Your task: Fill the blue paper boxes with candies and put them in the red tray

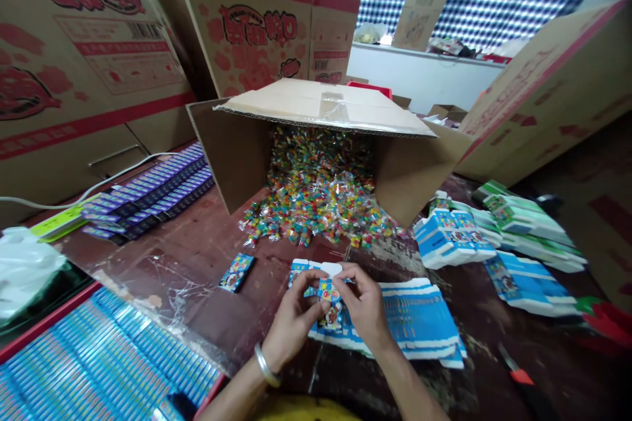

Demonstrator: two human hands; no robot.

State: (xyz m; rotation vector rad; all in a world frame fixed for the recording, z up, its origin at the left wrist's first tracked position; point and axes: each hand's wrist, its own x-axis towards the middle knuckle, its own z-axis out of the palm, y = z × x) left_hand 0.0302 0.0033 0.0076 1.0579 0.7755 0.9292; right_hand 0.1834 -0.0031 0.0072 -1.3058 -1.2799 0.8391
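Note:
Both hands hold one small blue candy box [330, 312] above the table, its white top flap standing up. My left hand [296, 316], with a silver bangle at the wrist, grips the box's left side with the thumb across its front. My right hand [364, 306] pinches near the flap at the upper right. Under and beside the hands lies a fanned row of flat blue cartons [419, 319]. A closed blue candy box [237, 272] rests on the table to the left. Behind, small wrapped candies [320, 204] spill from a tipped cardboard box [296, 99].
At lower left, a red-rimmed tray [49, 322] holds rows of blue boxes. Purple boxes [148, 194] are stacked at left. Blue carton stacks [451, 237] and green ones [528, 217] stand at right. A utility knife [521, 375] lies at lower right. Large cartons [266, 20] rise behind.

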